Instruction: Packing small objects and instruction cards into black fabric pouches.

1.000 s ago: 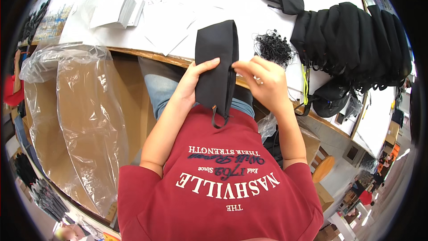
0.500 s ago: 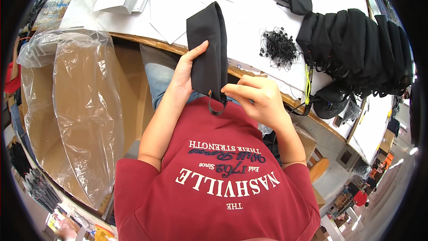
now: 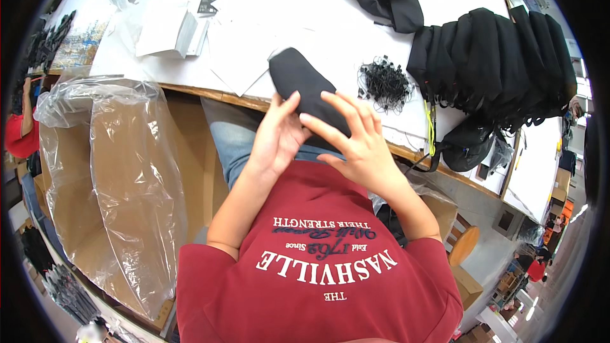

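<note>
White table [image 3: 279, 0] is filling 12 o'clock. One pouch [image 3: 295, 71] is overlapping its 6-o'clock edge; left hand [image 3: 279, 136], half-closed, is gripping it; right hand [image 3: 363, 146], fingers spread, is gripping nothing. Smoothing seems under way, calling next for steady left support. One tangle [image 3: 384, 84] is lying at pouch's 3 o'clock.

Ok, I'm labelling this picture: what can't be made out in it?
All in the head view:
Black pouch: lower end, covered by the left hand and right hand.
Left hand: some fingers, behind the pouch or right hand.
Tangled black loops: single pieces, too small and entwined.
Person in red: partly cut off by the dark rim.
</note>
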Action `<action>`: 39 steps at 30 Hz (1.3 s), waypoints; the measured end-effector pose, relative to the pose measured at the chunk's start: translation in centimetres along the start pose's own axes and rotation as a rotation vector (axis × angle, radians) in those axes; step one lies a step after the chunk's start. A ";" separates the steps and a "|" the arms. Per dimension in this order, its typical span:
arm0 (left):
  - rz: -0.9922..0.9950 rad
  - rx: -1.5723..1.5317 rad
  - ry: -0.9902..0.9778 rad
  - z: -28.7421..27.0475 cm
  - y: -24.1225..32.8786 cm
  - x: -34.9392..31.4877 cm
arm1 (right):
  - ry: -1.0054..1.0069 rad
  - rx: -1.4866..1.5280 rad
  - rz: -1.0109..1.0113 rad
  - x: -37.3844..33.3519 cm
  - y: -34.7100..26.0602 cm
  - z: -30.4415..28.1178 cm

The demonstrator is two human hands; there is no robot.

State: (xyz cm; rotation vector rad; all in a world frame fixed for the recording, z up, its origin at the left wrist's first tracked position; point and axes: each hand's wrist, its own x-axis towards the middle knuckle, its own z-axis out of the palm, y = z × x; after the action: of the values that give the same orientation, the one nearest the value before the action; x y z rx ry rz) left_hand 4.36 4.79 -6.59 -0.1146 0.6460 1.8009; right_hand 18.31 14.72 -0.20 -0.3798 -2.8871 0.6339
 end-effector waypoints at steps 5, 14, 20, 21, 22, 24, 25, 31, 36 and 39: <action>0.072 0.312 -0.143 2.9 0.3 -2.3 | 0.333 0.209 -0.081 0.4 2.3 0.3; 0.645 1.076 -0.202 0.4 4.3 -1.2 | 0.281 0.968 0.079 -1.3 3.3 -2.4; 0.954 1.058 -0.209 -0.5 4.9 -1.1 | 0.411 0.677 0.029 -1.1 3.6 -3.2; 0.985 1.044 -0.219 -0.7 4.9 -0.9 | 0.463 0.648 0.028 -0.7 3.4 -3.3; 0.983 1.044 -0.226 -0.7 4.7 -0.7 | 0.468 0.645 0.031 -0.9 3.7 -3.7; 0.994 1.003 -0.249 -0.6 4.3 -0.1 | 0.357 0.622 0.026 -1.5 4.4 -4.9; 0.986 0.999 -0.284 0.2 3.8 0.0 | 0.377 0.648 0.093 -2.0 4.1 -6.0; 0.806 1.107 -0.145 -0.2 3.2 0.3 | 0.199 0.626 0.223 -2.5 5.5 -7.4; 0.493 0.855 -0.302 -0.2 -0.4 0.5 | 0.301 0.725 0.386 -6.8 7.2 -9.9; 0.253 0.882 -0.383 -1.1 -0.5 1.0 | 0.473 0.684 0.492 -10.0 8.3 -12.8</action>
State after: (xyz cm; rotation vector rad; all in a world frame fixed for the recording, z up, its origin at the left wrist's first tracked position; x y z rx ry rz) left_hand 4.26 5.19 -8.09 0.9134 1.1402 1.5536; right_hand 32.29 24.19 6.73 -0.9710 -1.9738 1.3269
